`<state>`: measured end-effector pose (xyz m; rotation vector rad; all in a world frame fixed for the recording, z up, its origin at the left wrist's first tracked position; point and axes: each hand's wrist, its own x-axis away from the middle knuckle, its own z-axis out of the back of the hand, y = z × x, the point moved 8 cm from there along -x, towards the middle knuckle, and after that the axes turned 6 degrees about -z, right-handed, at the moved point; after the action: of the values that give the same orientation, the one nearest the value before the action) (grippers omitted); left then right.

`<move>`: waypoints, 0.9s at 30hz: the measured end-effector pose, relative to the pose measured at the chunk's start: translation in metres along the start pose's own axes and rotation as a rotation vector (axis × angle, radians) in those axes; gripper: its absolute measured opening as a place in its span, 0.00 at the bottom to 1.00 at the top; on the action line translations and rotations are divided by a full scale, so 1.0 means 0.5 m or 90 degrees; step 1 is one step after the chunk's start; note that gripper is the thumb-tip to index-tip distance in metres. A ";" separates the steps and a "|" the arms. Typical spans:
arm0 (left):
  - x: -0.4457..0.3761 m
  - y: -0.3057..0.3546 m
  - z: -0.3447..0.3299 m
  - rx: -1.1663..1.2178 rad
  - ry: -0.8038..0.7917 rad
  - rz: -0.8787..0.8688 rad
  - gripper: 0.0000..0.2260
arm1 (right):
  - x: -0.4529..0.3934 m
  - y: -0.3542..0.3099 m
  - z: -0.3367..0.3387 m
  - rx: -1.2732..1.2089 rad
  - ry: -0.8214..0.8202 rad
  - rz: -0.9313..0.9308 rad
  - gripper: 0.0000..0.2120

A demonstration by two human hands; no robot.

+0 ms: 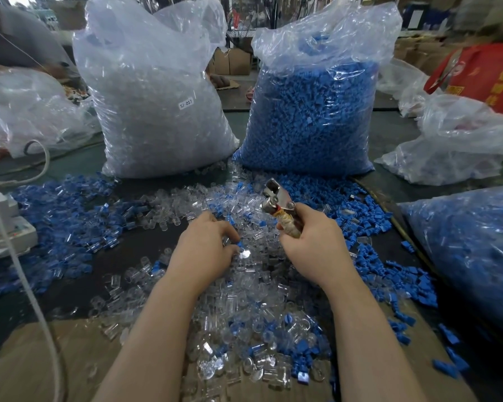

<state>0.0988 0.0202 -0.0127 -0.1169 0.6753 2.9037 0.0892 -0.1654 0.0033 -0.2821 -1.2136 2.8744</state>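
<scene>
A white sticker [186, 104] on the clear bag [145, 82] reads "SJ-017".

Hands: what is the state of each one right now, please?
Left hand: closed, pinching a small blue piece at the pile of parts.
Right hand: closed, gripping the metal tool.

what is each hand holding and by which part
The right hand grips the metal tool by its wrapped handle. The left hand curls over a small blue piece; a hold cannot be told.

Dark green table [389, 134] — cardboard boxes [230, 62] behind, daylight beyond.
</scene>
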 end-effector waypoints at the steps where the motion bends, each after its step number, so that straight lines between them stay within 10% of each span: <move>1: 0.001 -0.001 -0.001 0.012 0.000 0.004 0.06 | 0.000 0.000 0.000 0.000 -0.001 -0.001 0.03; 27: 0.004 0.091 0.050 0.153 0.052 -0.129 0.06 | 0.002 -0.037 -0.012 -0.081 -0.027 0.065 0.03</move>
<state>0.0879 -0.0088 0.0290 -0.2586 0.9608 2.6148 0.0881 -0.1483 0.0122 -0.2944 -1.4322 2.9064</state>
